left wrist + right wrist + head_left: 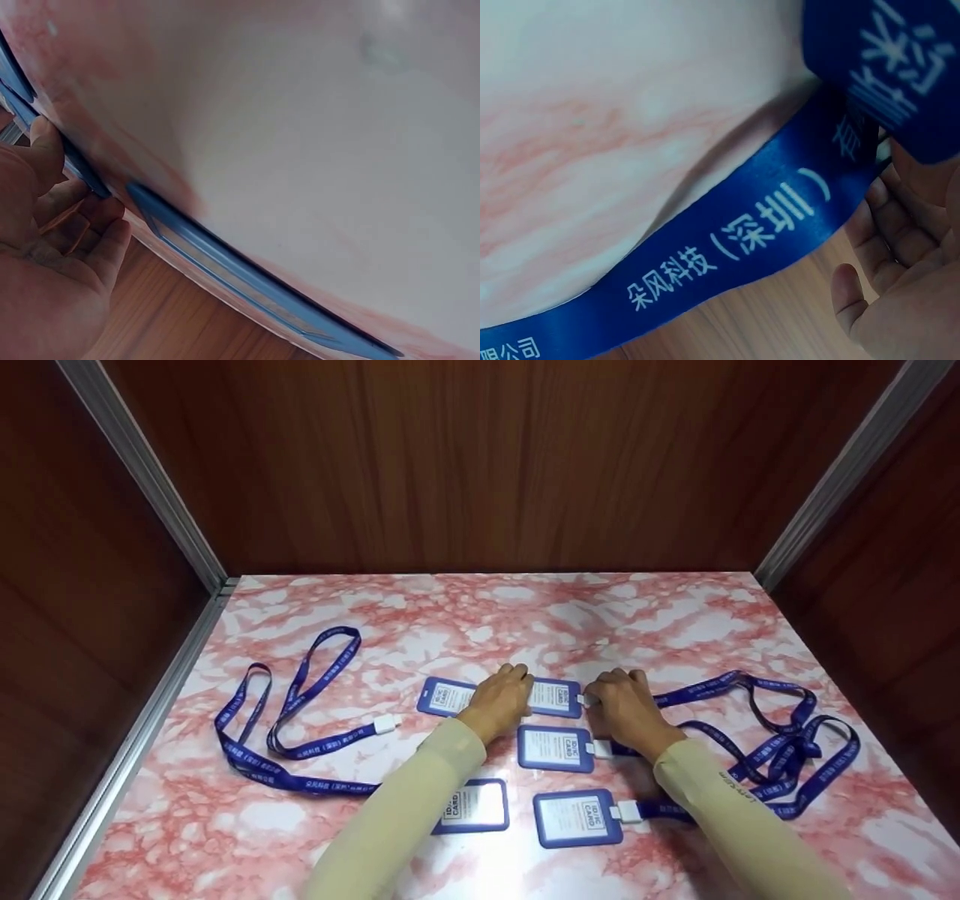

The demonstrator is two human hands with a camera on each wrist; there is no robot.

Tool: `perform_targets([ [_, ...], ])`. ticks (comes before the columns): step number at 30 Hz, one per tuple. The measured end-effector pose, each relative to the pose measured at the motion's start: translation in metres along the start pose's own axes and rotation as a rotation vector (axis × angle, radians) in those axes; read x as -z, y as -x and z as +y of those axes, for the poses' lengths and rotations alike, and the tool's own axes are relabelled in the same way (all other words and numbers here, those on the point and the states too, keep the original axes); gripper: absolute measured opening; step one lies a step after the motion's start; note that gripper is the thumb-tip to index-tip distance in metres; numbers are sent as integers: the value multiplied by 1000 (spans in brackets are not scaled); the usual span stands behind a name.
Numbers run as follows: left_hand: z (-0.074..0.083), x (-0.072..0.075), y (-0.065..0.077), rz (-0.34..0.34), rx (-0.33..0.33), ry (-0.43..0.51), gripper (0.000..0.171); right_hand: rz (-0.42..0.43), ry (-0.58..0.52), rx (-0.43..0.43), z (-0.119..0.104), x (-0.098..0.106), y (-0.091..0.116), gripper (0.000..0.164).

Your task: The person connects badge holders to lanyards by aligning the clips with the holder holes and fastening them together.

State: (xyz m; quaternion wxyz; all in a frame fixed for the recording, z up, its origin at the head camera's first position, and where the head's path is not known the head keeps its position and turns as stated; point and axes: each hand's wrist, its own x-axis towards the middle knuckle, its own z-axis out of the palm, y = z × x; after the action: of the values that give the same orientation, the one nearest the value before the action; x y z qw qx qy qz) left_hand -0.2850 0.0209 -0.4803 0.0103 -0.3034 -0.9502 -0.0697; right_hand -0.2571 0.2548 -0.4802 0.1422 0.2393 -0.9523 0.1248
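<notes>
A blue-framed ID card holder (554,697) lies at the back middle, with my left hand (498,701) at its left end. The left wrist view shows the thumb and fingers of that hand (56,225) pinching the holder's blue edge (88,174). At the holder's right end, my right hand (624,709) grips by the white clip of the blue lanyard (694,690). From the right wrist view, the printed strap (742,232) runs into the curled fingers of this hand (907,262); the clip is mostly hidden there. Another card holder (442,697) lies left of my left hand.
Two more card holders with lanyards, the middle one (555,748) and the front one (577,819), lie below. Another holder (484,808) is partly behind my left forearm. A looped lanyard (292,750) with a white clip (386,724) spreads left. Brown panels (480,465) enclose the marbled table (525,622).
</notes>
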Motion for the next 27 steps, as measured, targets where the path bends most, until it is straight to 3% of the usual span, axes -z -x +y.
perform_targets([
  [27, 0, 2, 1, -1, -15, -13, 46, -14, -4, -7, -1, 1, 1, 10],
])
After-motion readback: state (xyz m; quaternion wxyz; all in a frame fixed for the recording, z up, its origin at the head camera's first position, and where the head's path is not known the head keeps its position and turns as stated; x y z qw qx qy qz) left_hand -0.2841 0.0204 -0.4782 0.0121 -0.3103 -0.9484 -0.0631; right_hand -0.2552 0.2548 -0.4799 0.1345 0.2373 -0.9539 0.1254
